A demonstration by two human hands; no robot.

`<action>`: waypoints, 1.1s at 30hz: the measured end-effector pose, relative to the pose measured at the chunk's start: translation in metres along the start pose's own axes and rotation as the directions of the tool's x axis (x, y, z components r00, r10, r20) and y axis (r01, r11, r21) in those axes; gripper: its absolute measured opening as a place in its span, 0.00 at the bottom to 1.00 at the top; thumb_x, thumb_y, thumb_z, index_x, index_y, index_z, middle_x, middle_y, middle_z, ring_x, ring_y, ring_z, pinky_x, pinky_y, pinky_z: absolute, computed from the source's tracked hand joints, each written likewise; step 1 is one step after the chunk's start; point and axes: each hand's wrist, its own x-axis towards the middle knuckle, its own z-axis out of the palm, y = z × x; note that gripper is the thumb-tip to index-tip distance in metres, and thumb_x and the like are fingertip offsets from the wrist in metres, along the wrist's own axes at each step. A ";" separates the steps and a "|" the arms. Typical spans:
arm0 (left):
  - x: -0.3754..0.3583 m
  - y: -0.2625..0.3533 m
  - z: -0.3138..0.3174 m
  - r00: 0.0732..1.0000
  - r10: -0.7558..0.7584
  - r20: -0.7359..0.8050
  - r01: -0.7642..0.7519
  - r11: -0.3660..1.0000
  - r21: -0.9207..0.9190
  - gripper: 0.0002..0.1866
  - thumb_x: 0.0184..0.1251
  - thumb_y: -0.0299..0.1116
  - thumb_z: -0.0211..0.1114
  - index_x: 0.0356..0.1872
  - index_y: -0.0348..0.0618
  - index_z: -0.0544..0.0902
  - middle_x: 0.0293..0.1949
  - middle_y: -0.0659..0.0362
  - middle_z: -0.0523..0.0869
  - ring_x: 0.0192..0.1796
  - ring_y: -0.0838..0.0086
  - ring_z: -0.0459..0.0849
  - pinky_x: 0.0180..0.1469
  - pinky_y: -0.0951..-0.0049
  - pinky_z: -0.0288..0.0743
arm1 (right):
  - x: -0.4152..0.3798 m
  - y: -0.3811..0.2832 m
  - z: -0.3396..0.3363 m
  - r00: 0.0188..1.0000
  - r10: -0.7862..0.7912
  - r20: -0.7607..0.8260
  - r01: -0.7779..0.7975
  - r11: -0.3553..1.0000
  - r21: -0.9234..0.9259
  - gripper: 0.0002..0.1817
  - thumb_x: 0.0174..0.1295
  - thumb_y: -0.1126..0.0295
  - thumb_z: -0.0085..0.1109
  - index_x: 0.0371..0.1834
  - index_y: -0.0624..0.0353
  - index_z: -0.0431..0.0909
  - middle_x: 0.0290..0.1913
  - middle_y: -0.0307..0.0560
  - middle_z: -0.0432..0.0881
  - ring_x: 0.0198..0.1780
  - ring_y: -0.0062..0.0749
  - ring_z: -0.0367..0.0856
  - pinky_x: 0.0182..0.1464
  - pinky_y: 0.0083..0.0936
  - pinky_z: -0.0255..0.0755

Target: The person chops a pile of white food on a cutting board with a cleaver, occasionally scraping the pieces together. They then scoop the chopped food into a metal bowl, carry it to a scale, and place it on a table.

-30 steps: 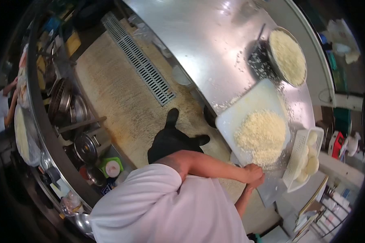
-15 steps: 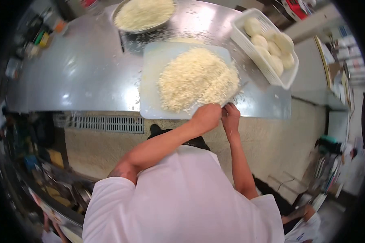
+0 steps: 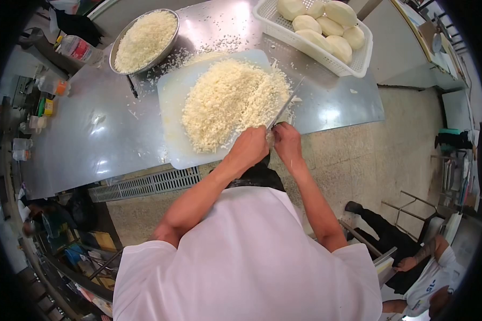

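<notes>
A knife (image 3: 287,102) slants up and right past the right edge of a white cutting board (image 3: 171,101), its blade bare. My left hand (image 3: 250,145) is closed at the near end of the knife, in line with the blade; the handle is hidden. Close against it, my right hand (image 3: 288,142) has its fingers curled at the blade's base, where a small dark thing shows that I cannot make out. A broad heap of finely chopped pale vegetable (image 3: 233,101) covers most of the board, just beyond both hands.
A metal bowl (image 3: 172,47) heaped with pale chopped pieces stands at the back left. A white basket (image 3: 284,31) holds several peeled, pale roundish vegetables (image 3: 340,48). Loose bits lie on the steel table (image 3: 96,139). Another person (image 3: 431,275) is at the lower right.
The view has shifted and turned, so the table now looks tilted. Both hands remain close together at the knife's base, and the blade points more steeply away.
</notes>
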 end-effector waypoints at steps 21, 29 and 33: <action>0.007 -0.007 0.021 0.998 -0.008 -0.070 0.005 0.998 -0.055 0.04 0.52 0.20 0.54 0.28 0.28 0.75 0.26 0.33 0.79 0.34 0.39 0.80 0.37 0.47 0.73 | -0.006 0.007 -0.008 0.999 0.011 0.049 -0.013 0.999 0.050 0.05 0.48 0.82 0.56 0.28 0.62 0.79 0.31 0.53 0.78 0.38 0.54 0.77 0.39 0.43 0.71; -0.004 -0.021 -0.016 0.993 0.007 -0.117 0.004 0.996 0.094 0.04 0.53 0.21 0.55 0.27 0.29 0.75 0.23 0.35 0.78 0.31 0.39 0.79 0.35 0.47 0.72 | -0.015 -0.004 -0.013 0.997 0.045 0.061 -0.048 0.998 0.048 0.10 0.48 0.81 0.61 0.35 0.63 0.81 0.36 0.53 0.79 0.40 0.53 0.78 0.42 0.38 0.74; -0.014 -0.006 -0.030 0.995 -0.015 -0.094 0.024 0.995 0.098 0.04 0.54 0.21 0.55 0.27 0.29 0.76 0.23 0.35 0.78 0.31 0.40 0.79 0.35 0.47 0.72 | -0.008 -0.003 0.002 0.999 0.019 0.041 -0.021 0.999 0.048 0.11 0.48 0.81 0.61 0.36 0.63 0.80 0.35 0.53 0.79 0.40 0.53 0.78 0.42 0.40 0.73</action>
